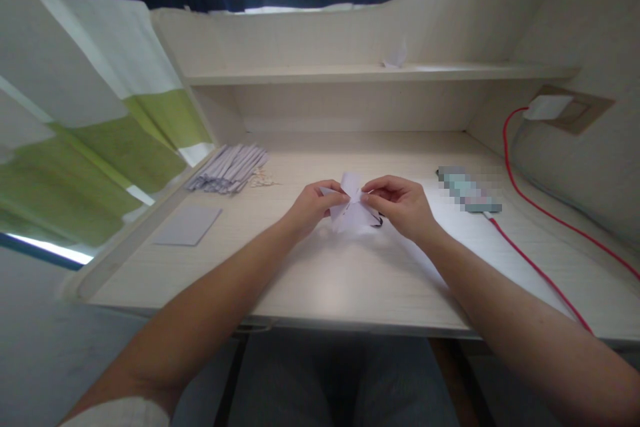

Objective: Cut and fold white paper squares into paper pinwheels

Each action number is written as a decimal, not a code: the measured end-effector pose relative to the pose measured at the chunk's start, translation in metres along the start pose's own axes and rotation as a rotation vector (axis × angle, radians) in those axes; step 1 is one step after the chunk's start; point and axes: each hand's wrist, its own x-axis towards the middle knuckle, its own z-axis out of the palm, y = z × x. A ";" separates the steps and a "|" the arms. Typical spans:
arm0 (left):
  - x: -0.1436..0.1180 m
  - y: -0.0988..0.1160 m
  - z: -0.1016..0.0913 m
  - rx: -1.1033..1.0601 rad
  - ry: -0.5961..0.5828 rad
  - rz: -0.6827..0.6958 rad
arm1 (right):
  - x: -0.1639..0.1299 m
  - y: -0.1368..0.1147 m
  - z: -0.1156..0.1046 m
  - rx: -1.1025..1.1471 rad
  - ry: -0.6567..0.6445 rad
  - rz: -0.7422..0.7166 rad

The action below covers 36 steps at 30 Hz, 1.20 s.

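The folded paper piece (351,208) sits on the desk (320,280) between the left hand (313,207) and the right hand (400,205), pinched by both. Left of the left hand lies 1 flat sheet (188,225); behind that, a stack of paper strips (229,168). Right of the right hand lies a phone (469,189), its cable (540,272) trailing nearer. A shelf (380,72) runs behind both hands.

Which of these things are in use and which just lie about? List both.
In use:
- folded paper, pinched by left hand and right hand
- desk under it

Lying about:
- paper strips, far left
- flat sheet, left
- red cable, right
- blurred device at the cable's end
- charger on the wall
- paper scrap on the shelf
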 end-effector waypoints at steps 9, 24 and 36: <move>0.000 -0.001 -0.002 0.140 0.024 0.024 | 0.002 -0.003 0.002 0.137 0.048 0.053; -0.002 -0.001 -0.001 0.147 0.053 -0.014 | 0.001 -0.003 0.001 0.090 0.059 0.042; -0.005 0.001 0.000 0.214 0.069 -0.001 | 0.000 -0.007 0.002 0.116 0.065 0.055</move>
